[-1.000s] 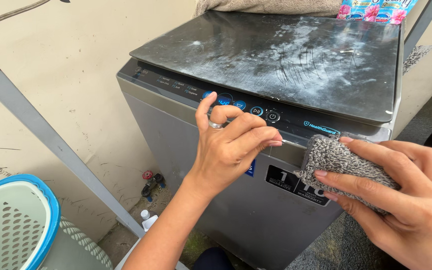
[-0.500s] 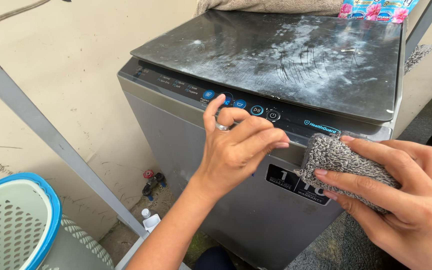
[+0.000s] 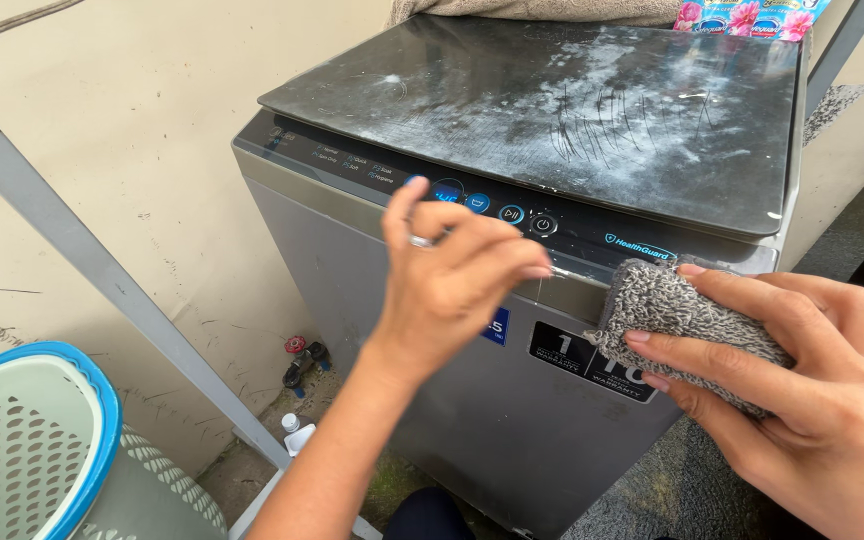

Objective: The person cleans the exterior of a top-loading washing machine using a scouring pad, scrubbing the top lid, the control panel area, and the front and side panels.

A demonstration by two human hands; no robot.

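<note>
Two hands work at the grey washing machine (image 3: 472,420), and everything here sits around it. Far left of it stands a green laundry basket (image 3: 22,450) with a blue rim. Your left hand (image 3: 452,280) hovers over the machine's dark control panel (image 3: 352,165), index finger raised at the lit buttons, the other fingers curled loosely, grasping nothing. At the machine's front right corner, your right hand (image 3: 812,390) grips a grey folded cloth (image 3: 672,315), pressing it against the panel's edge.
</note>
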